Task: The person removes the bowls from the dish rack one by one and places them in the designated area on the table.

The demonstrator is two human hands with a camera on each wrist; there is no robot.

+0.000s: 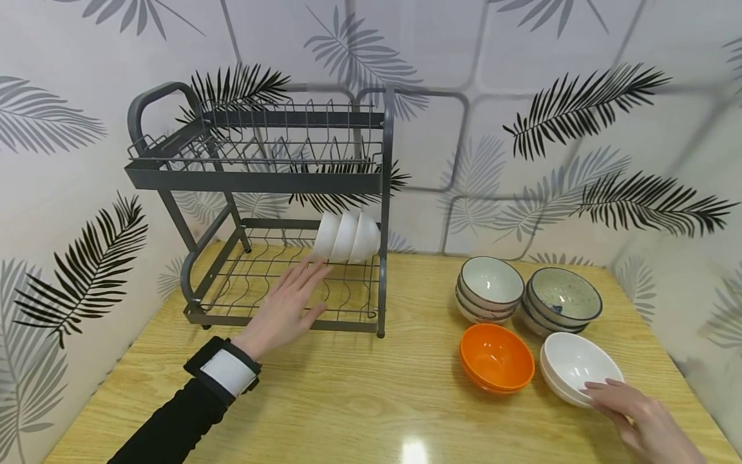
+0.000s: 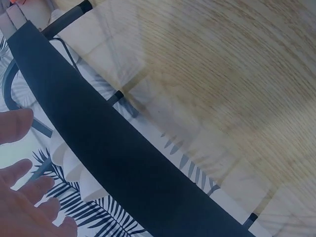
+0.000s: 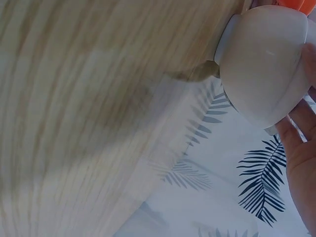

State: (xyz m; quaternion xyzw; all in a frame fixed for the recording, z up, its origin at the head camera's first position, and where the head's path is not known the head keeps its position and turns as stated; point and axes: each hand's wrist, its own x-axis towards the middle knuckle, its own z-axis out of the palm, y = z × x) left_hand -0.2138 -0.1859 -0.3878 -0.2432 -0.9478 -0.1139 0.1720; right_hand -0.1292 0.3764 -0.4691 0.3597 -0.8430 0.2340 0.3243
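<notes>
A dark grey two-tier dish rack (image 1: 255, 182) stands on the left side of the table. Three white bowls (image 1: 365, 238) stand on edge, side by side, on its lower tier. My left hand (image 1: 284, 309) reaches over the lower tier's front, its fingers extended and the fingertips near the leftmost bowl; it holds nothing. On the right, my right hand (image 1: 646, 419) pinches the near rim of the upper white bowl (image 1: 580, 361) in a small nested stack. The right wrist view shows that bowl's outer wall (image 3: 264, 64) beside the thumb and fingers.
Orange bowls (image 1: 497, 357) sit nested just left of the white stack. Behind them are a stack of pale dark-rimmed bowls (image 1: 491, 280) and a stack of speckled greenish bowls (image 1: 565, 296). A leaf-patterned wall (image 1: 429, 51) bounds the wooden table (image 1: 359, 399).
</notes>
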